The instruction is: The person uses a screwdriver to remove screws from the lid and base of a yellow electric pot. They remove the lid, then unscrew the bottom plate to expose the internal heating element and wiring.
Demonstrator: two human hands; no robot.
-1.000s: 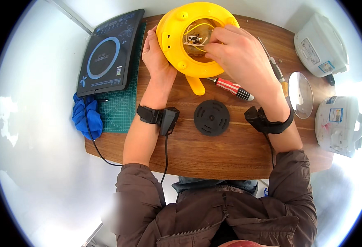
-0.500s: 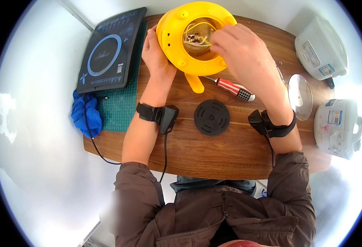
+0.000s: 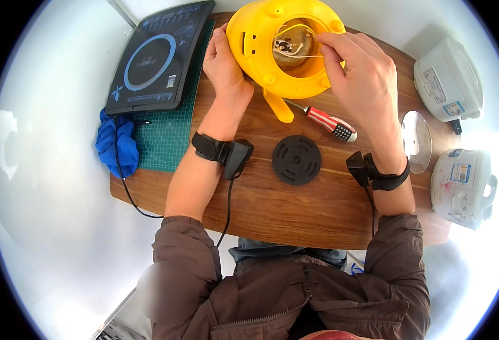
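Note:
A yellow kettle-like housing [image 3: 249,62] lies with its round bottom opening toward me, handle [image 3: 280,109] pointing down. Inside the opening show a metal underside and thin yellow and white wires [image 3: 297,27]. My left hand [image 3: 227,65] is wrapped round the housing's left side, with the fingers partly hidden behind it. At the opening's right edge, my right hand [image 3: 363,65] has thumb and index finger pinched at the ends of the wires; the exact contact is partly hidden. Below the housing lie a red-and-white screwdriver [image 3: 329,123] and a black slotted disc [image 3: 296,160].
An induction cooker [image 3: 153,62] rests on a green cutting mat [image 3: 161,141], next to a blue cloth [image 3: 116,144]. To the right stand two whitish rice cookers [image 3: 448,79] and a clear lid [image 3: 417,141]. Cables run from my black wrist devices [image 3: 238,158].
The housing has shifted a little right in the view and turned slightly. My right hand has moved right, from over the opening to its edge, with the fingers more visible.

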